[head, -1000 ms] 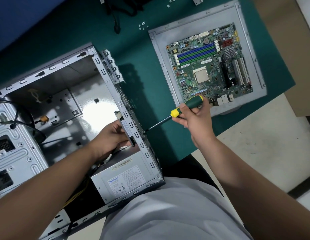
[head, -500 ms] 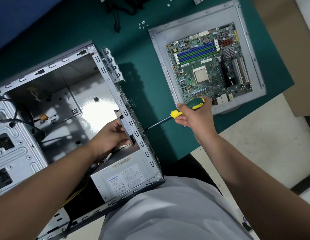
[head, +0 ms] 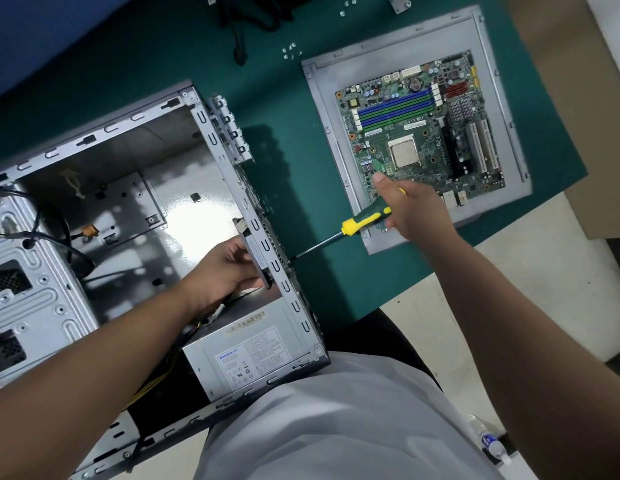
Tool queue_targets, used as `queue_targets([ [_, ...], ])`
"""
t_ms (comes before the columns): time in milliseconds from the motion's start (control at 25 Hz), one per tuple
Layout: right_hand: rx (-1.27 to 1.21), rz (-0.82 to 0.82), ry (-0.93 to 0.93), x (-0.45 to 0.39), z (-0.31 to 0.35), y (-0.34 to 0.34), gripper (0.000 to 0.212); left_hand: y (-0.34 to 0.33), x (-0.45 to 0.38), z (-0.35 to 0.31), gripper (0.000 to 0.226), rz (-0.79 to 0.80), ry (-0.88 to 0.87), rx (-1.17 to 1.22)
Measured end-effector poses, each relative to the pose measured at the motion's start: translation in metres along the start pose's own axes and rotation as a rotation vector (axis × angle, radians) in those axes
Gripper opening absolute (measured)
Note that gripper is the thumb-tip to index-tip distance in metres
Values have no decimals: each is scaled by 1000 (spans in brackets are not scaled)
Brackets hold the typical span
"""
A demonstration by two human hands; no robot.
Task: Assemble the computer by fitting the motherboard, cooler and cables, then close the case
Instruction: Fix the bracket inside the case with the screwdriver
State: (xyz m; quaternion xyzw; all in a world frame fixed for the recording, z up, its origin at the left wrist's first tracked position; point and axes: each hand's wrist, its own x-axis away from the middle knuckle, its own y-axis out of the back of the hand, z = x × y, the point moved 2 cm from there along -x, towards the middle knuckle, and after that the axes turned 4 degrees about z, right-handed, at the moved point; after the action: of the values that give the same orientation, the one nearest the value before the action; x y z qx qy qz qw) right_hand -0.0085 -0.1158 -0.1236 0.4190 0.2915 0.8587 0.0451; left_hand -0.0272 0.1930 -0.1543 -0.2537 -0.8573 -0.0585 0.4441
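Observation:
An open grey computer case [head: 104,140] lies on the green mat, with a power supply [head: 253,355] in its near corner. Inside the case, my left hand [head: 225,268] grips a thin flat part [head: 254,251] against the rear wall. My right hand [head: 412,209] holds a green and yellow screwdriver [head: 364,220]. The screwdriver's tip touches the outside of that rear wall. The green motherboard [head: 419,133] rests on the grey side panel [head: 322,109] at the right, apart from the case.
Loose screws [head: 290,51] and black cables [head: 239,32] lie at the mat's far edge. Black and yellow wires [head: 41,237] run inside the case at the left. A cardboard box [head: 578,81] stands at the right. A small bottle [head: 488,441] sits on the floor.
My right hand has shifted its grip along the screwdriver handle, thumb now pointing away over the motherboard's edge. The left hand and the screwdriver tip stay in place.

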Motion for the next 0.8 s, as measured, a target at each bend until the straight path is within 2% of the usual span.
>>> queue_targets([
  [40, 70, 26, -5, -1, 3, 0, 55, 0, 0, 0, 25, 0, -2, 5],
  [80, -13, 71, -25, -5, 4, -1, 52, 1, -1, 1, 25, -2, 1, 8],
  [200, -570, 232, -86, -9, 8, 6, 28, -1, 0, 2, 26, -4, 14, 29],
  [240, -653, 262, -82, -9, 8, 7, 25, 0, -1, 3, 26, -8, 18, 40],
  [280, -618, 271, -75, -10, 7, 7, 24, 0, 0, 4, 26, -11, 21, 50],
  [400, -123, 199, -70, -6, 14, 5, 49, 0, -1, 5, 25, -6, 22, 66],
  [440, -114, 223, -89, -6, 16, 6, 47, 0, -1, 5, 25, -4, 24, 65],
  [520, -276, 268, -47, -5, 17, 13, 28, -1, 0, 4, 23, 0, 27, 59],
  [600, -416, 401, 69, -7, 16, 18, 30, -1, -1, 5, 22, 1, 23, 48],
  [640, -385, 427, 129, -6, 14, 17, 30, 0, -2, 6, 23, -4, 19, 47],
  [720, -241, 322, 82, -5, 17, 13, 25, 2, -3, 7, 23, -8, 7, 51],
  [800, -12, 264, 43, -6, 20, 10, 40, 2, -3, 8, 23, 0, -7, 45],
])
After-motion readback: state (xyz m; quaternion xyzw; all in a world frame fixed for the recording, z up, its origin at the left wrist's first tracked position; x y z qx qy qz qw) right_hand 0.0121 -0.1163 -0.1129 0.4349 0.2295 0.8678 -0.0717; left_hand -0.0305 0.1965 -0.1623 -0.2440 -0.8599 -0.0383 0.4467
